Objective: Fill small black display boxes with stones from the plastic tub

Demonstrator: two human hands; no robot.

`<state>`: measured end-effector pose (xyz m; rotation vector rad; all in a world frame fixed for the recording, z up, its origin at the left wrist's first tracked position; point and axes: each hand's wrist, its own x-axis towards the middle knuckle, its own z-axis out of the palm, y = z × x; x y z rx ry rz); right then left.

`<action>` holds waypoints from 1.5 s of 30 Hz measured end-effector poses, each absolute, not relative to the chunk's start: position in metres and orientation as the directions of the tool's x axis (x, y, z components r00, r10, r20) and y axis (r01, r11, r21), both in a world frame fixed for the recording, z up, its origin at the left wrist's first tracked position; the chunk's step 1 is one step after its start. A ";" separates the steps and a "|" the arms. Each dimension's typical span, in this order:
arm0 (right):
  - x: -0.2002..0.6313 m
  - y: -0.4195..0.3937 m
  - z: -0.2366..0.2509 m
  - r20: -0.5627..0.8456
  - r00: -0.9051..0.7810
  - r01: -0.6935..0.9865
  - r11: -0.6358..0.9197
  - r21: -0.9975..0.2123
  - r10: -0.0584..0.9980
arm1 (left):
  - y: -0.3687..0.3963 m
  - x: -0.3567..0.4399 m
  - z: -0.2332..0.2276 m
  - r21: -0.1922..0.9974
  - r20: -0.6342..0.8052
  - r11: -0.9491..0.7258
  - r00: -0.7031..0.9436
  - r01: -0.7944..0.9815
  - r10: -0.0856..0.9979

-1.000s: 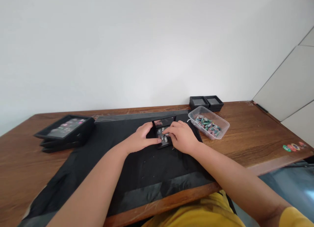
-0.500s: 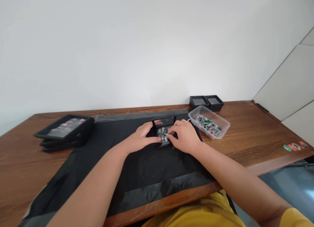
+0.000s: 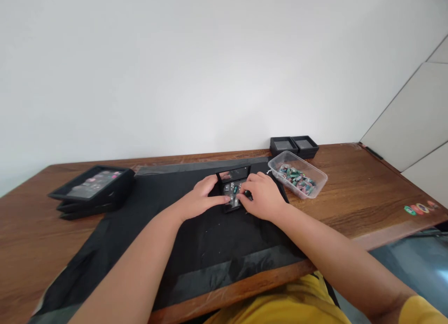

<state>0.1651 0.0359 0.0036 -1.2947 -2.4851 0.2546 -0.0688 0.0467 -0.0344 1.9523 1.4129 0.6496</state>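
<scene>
The small black box [image 3: 234,175] sits open on the black mat [image 3: 217,240] covering part of the desk [image 3: 345,193], its lid raised at the back and shiny pieces [image 3: 235,189] inside. The left hand [image 3: 199,199], thumb and fingers parted, holds the box's left side. The right hand [image 3: 263,193] is curled, fingertips together over the box's right part; whether they pinch a piece I cannot tell. A clear tub [image 3: 318,174] of coloured pieces stands to the right
</scene>
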 end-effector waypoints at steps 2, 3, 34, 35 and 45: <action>0.165 0.036 0.004 0.197 -0.538 0.764 0.573 -0.296 0.820 | 0.046 -0.068 -0.033 0.736 0.018 -0.218 0.303 0.641 0.953; 0.165 0.035 0.004 0.194 -0.539 0.765 0.573 -0.293 0.819 | 0.046 -0.068 -0.033 0.737 0.014 -0.216 0.305 0.640 0.952; 0.176 0.039 0.012 0.332 -0.425 0.765 0.531 -0.365 0.842 | 0.041 -0.043 -0.032 0.595 0.111 -0.199 0.165 0.779 0.980; 0.176 0.038 0.011 0.332 -0.427 0.764 0.532 -0.364 0.841 | 0.042 -0.043 -0.033 0.591 0.118 -0.203 0.165 0.781 0.979; 0.176 0.039 0.003 0.244 -0.517 0.743 0.572 -0.348 0.820 | 0.042 -0.043 -0.034 0.577 0.123 -0.202 0.160 0.792 0.979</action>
